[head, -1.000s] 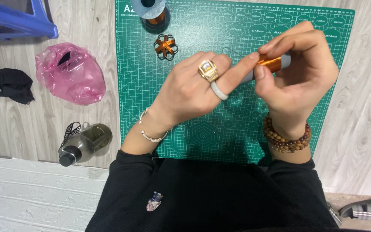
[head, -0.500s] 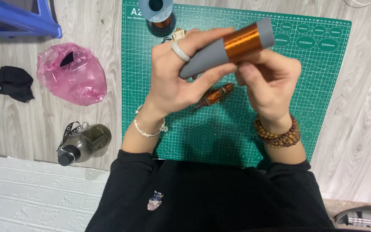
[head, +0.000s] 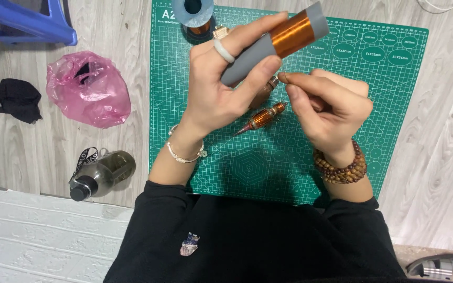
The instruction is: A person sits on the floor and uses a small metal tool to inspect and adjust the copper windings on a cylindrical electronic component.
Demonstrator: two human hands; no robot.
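room: bare green mat [head: 394,105] on the right | in the way: small copper spindle [head: 262,118] under the hands, spool [head: 199,15] at the top

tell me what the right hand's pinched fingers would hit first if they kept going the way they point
Probably the grey tube wound with copper wire in the left hand; the right hand points up-left at it, though depth is unclear.

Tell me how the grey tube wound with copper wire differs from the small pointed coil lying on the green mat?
The grey tube is held up in the left hand; the pointed coil lies on the green mat. The tube looks larger and is blunt-ended, with wire over one band only; the coil tapers to points. Both carry shiny copper-coloured winding.
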